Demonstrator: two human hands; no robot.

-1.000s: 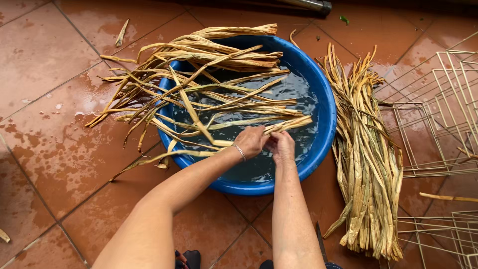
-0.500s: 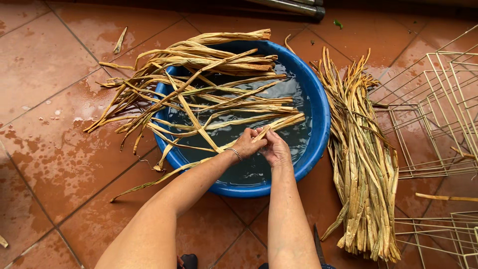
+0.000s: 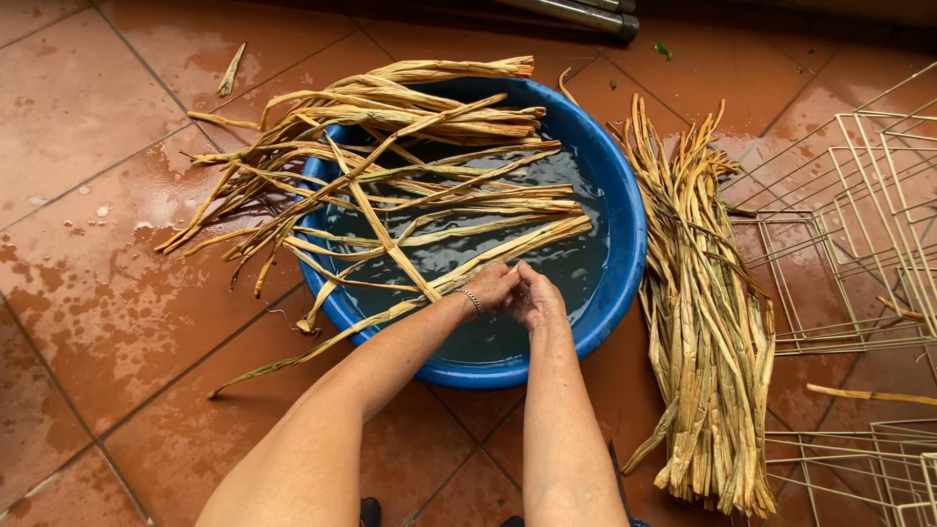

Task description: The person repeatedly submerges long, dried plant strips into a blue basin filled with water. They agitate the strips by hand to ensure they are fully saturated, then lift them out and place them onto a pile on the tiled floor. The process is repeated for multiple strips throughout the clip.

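Left hand (image 3: 493,286) and right hand (image 3: 535,296) met over the water of the basin (image 3: 625,244), fingers curled shut, each grip closed on the near end of one strip (image 3: 508,256). From the grip, strip ran away up and right toward the far rim, and back left over the near rim onto the floor (image 3: 88,322). Beyond and left of the grip, loose strips (image 3: 390,156) lay crossed over the water, ends hanging out past the left rim. Right of the grip, outside the basin, a bundle (image 3: 703,312) lay on the tiles. Farther right, wire frames (image 3: 859,224).
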